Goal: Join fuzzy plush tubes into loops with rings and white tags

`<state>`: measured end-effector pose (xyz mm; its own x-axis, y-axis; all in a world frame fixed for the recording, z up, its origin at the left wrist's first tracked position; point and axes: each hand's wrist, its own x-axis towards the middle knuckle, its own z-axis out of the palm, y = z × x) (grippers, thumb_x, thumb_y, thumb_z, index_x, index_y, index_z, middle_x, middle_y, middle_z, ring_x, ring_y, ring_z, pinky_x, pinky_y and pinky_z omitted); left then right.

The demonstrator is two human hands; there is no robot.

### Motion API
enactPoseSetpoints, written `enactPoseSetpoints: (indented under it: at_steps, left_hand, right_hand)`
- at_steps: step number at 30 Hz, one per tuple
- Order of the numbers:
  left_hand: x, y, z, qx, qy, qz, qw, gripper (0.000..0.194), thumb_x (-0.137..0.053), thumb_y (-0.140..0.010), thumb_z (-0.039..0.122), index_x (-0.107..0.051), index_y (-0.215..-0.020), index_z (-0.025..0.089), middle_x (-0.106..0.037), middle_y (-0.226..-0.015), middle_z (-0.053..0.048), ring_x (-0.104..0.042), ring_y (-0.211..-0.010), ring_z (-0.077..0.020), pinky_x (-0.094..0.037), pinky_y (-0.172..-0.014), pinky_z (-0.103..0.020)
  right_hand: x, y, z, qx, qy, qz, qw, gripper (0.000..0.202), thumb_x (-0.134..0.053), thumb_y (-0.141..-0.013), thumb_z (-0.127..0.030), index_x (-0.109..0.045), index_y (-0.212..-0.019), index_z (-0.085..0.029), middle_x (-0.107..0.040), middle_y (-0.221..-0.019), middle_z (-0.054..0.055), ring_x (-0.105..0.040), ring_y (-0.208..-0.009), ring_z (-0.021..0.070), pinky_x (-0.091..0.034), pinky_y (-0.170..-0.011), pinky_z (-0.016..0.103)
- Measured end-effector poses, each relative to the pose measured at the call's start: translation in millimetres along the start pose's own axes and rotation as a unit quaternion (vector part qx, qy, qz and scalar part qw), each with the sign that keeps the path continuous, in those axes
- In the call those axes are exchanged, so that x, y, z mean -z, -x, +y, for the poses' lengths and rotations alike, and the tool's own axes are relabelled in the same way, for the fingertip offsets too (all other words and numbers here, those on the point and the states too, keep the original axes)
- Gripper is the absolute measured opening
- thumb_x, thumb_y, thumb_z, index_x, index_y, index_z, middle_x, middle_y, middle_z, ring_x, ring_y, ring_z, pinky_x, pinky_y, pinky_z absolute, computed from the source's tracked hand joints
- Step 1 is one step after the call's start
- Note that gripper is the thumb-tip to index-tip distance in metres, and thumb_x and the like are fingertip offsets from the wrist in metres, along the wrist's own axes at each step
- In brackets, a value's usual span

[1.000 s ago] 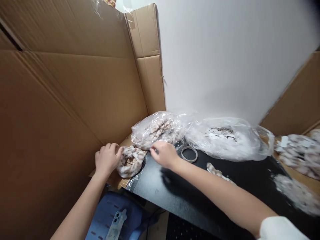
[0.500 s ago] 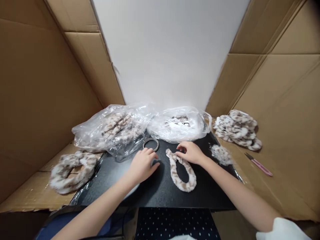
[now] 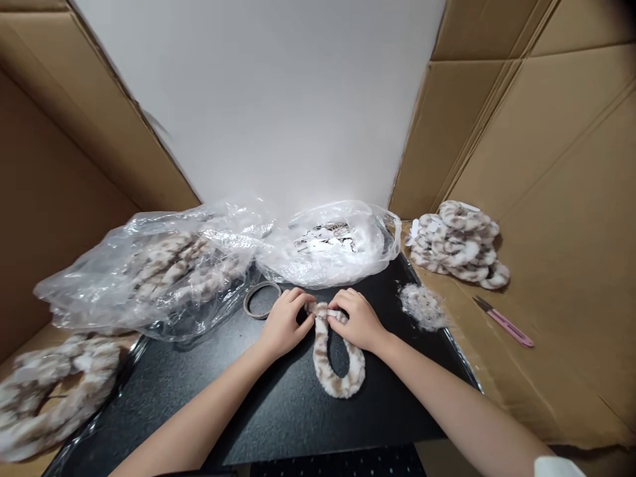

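Observation:
A fluffy white-and-brown headband (image 3: 340, 383) lies as a loop on the black table (image 3: 278, 404). At its far end, where the ends come together, my left hand (image 3: 288, 321) pinches the left side. My right hand (image 3: 358, 321) grips the right side of the same end, beside a small white strip, perhaps a label. Both hands are closed, and the fingertips partly cover the fluffy end. Just left of my left hand lies a grey ring (image 3: 252, 310), like a roll of tape.
Behind are a clear bag (image 3: 163, 265) of fluffy bands and another bag (image 3: 328, 248) of white pieces. Fluffy bands (image 3: 54, 391) lie at left. A pile of bands (image 3: 454, 245), a clump of fluff (image 3: 423, 306) and a pink-handled cutter (image 3: 507, 323) are at right. Cardboard walls (image 3: 561, 199) flank the table.
My left hand has moved from empty table to the headband's far end and closed on it. My right hand now grips there too. The view has shifted to the right.

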<state>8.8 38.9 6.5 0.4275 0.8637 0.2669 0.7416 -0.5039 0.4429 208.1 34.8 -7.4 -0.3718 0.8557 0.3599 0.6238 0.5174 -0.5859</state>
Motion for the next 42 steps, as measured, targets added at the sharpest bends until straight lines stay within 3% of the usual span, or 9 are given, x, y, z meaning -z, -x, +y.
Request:
enactPoseSetpoints:
  at_steps: [4, 6, 8, 11, 15, 19, 23, 31, 42]
  left_hand:
    - [-1.1, 6.5, 1.8, -0.006, 0.054, 0.086, 0.995, 0.025, -0.053, -0.089, 0.026, -0.054, -0.113, 0.019, -0.056, -0.11, -0.009, -0.053, -0.106, -0.0244, -0.044, -0.094, -0.041]
    - [-0.5, 9.5, 5.4, -0.016, 0.055, 0.097, 0.994, 0.032, -0.058, -0.088, 0.03, -0.053, -0.118, 0.019, -0.054, -0.116, -0.011, -0.05, -0.11, -0.0255, -0.042, -0.097, -0.042]
    - [-0.4, 11.3, 8.4, -0.036, 0.038, 0.079, 0.995, 0.032, -0.061, -0.086, 0.032, -0.055, -0.116, 0.021, -0.055, -0.119, -0.011, -0.047, -0.113, -0.027, -0.038, -0.099, -0.044]
    - [-1.5, 11.7, 9.5, -0.06, 0.013, 0.037, 0.997, 0.016, -0.057, -0.09, 0.031, -0.061, -0.101, 0.021, -0.059, -0.118, -0.009, -0.046, -0.113, -0.0271, -0.034, -0.098, -0.046]
    - [-1.5, 11.0, 7.7, -0.075, 0.016, 0.016, 0.997, 0.013, -0.052, -0.092, 0.028, -0.06, -0.098, 0.02, -0.061, -0.116, -0.008, -0.046, -0.111, -0.0258, -0.033, -0.097, -0.044]
    - [0.0, 12.0, 7.4, -0.09, 0.018, 0.019, 0.996, 0.013, -0.049, -0.092, 0.026, -0.06, -0.099, 0.021, -0.063, -0.112, -0.008, -0.047, -0.109, -0.0249, -0.032, -0.095, -0.042]
    - [0.7, 13.4, 6.2, -0.11, -0.001, 0.03, 0.993, 0.015, -0.049, -0.092, 0.026, -0.061, -0.098, 0.021, -0.065, -0.106, -0.008, -0.05, -0.106, -0.0242, -0.033, -0.094, -0.041]
    - [0.6, 14.0, 4.6, -0.155, -0.054, 0.07, 0.984, 0.014, -0.051, -0.092, 0.024, -0.064, -0.098, 0.022, -0.069, -0.1, -0.007, -0.051, -0.101, -0.0232, -0.033, -0.089, -0.039]
    - [2.3, 13.3, 4.1, -0.096, 0.024, 0.016, 0.995, 0.018, -0.046, -0.094, 0.026, -0.063, -0.098, 0.021, -0.064, -0.106, -0.008, -0.049, -0.104, -0.0244, -0.035, -0.093, -0.042]
  right_hand:
    - [-1.2, 0.2, 0.2, 0.015, -0.041, 0.059, 0.997, 0.009, -0.065, -0.076, -0.011, -0.064, -0.08, -0.019, -0.068, -0.082, 0.003, -0.058, -0.081, 0.0191, -0.043, -0.077, 0.032]
    - [-2.3, 1.2, -1.1, 0.027, -0.05, 0.072, 0.996, 0.011, -0.064, -0.076, -0.01, -0.064, -0.081, -0.019, -0.069, -0.082, 0.003, -0.059, -0.08, 0.0191, -0.043, -0.076, 0.032]
    - [-4.0, 2.7, -3.7, 0.046, -0.057, 0.075, 0.995, 0.011, -0.064, -0.077, -0.01, -0.064, -0.082, -0.02, -0.07, -0.083, 0.003, -0.06, -0.08, 0.0188, -0.043, -0.076, 0.032]
    - [-5.9, 5.1, -8.2, 0.07, -0.063, 0.077, 0.993, 0.008, -0.063, -0.079, -0.011, -0.064, -0.082, -0.019, -0.07, -0.082, 0.002, -0.06, -0.079, 0.0181, -0.043, -0.076, 0.032]
    - [-4.0, 6.5, -10.7, 0.063, -0.066, 0.082, 0.992, 0.006, -0.063, -0.082, -0.015, -0.062, -0.081, -0.02, -0.069, -0.081, 0.003, -0.059, -0.079, 0.018, -0.043, -0.075, 0.032]
    - [1.6, 6.1, -10.3, 0.062, -0.074, 0.086, 0.992, 0.007, -0.066, -0.081, -0.018, -0.06, -0.085, -0.021, -0.068, -0.084, 0.003, -0.059, -0.082, 0.0192, -0.043, -0.076, 0.033]
    - [7.0, 6.1, -11.6, 0.053, -0.079, 0.049, 0.994, 0.016, -0.069, -0.077, -0.024, -0.06, -0.09, -0.02, -0.067, -0.09, 0.003, -0.057, -0.086, 0.0203, -0.041, -0.079, 0.035]
    - [7.6, 6.7, -12.9, 0.05, -0.107, 0.036, 0.992, 0.006, -0.061, -0.082, -0.024, -0.057, -0.079, -0.021, -0.066, -0.082, 0.002, -0.056, -0.08, 0.0187, -0.04, -0.077, 0.035]
    - [10.2, 4.4, -13.2, 0.021, -0.167, 0.037, 0.985, 0.003, -0.061, -0.079, -0.018, -0.062, -0.08, -0.02, -0.067, -0.078, 0.001, -0.058, -0.075, 0.0171, -0.044, -0.075, 0.033]
